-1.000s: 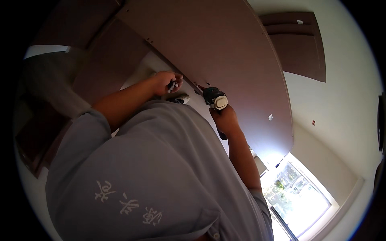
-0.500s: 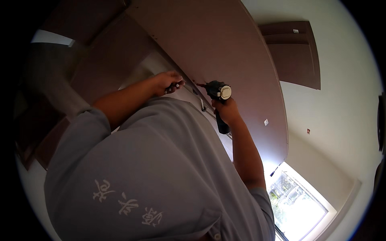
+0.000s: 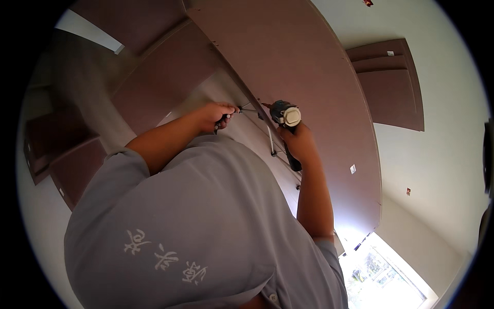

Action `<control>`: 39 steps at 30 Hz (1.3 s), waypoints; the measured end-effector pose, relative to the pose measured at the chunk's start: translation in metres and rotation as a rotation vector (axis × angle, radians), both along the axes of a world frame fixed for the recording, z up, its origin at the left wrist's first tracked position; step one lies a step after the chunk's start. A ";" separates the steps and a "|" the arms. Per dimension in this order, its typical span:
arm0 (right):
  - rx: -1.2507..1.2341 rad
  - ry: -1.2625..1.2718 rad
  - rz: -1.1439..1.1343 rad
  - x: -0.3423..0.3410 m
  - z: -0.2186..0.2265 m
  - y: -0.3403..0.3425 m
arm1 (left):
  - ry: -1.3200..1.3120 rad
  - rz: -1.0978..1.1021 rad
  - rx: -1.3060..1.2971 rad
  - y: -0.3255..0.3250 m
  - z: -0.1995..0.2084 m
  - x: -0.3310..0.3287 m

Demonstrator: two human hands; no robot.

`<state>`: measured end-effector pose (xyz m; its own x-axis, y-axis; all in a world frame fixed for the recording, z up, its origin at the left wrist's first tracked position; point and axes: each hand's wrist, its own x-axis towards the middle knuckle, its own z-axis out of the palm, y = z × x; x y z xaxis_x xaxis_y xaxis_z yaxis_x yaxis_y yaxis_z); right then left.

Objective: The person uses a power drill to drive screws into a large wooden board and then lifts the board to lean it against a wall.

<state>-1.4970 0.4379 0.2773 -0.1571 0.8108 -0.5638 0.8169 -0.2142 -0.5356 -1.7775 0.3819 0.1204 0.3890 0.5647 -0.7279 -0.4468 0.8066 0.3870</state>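
Observation:
My right hand (image 3: 299, 140) is wrapped round the grip of a dark cordless drill (image 3: 283, 112) with a pale round end. Its reddish-brown bit points left, close to the long edge of a large brown panel (image 3: 309, 72). I cannot tell whether the tip touches the panel. My left hand (image 3: 218, 116) is closed, left of that edge, with small dark pieces showing between the fingers. Another small dark bit is at its fingertips; what these are is too small to make out.
A thin pale rod (image 3: 271, 140) with a dark end stands between the panel and my body. More brown boards (image 3: 164, 77) are at the left. A stack of brown panels (image 3: 388, 92) leans on the white wall at the right. A bright window (image 3: 383, 280) is lower right.
The view has shifted, so the panel appears further right and lower. The drill bit now sits nearer the panel's long edge. My left thumb and fingertips reach out with a small dark piece.

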 end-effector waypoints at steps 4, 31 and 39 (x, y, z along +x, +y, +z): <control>-0.187 0.492 -0.279 0.038 0.020 -0.047 | -0.003 0.004 0.039 -0.011 0.001 0.022; -0.166 0.739 -0.601 0.039 -0.026 -0.086 | -0.109 -0.354 -0.009 0.063 0.001 0.068; -0.136 0.252 -0.579 -0.009 -0.048 -0.036 | 0.057 -0.253 -0.047 0.134 -0.043 -0.001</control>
